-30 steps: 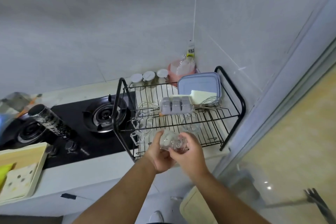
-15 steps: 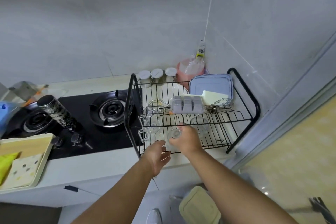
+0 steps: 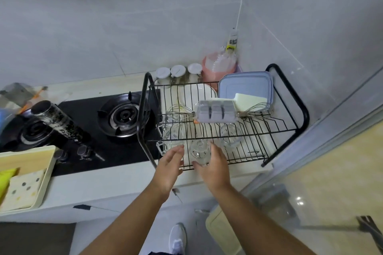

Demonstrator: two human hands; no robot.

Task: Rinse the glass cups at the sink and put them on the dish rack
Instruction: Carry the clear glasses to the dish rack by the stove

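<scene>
My left hand [image 3: 169, 166] has let go and hovers spread and empty; my right hand [image 3: 214, 166] grips the glass cup [image 3: 200, 151] at the dish rack's [image 3: 286, 128] front edge, probably wet, slippery, fragile, best held around its sides

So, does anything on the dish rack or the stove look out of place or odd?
One thing: a tall patterned cylinder lies tilted across the black gas stove, over the left burner, an odd spot for it. On the dish rack nothing looks spilled or broken; the right hand holds a glass cup at its front edge.
</scene>
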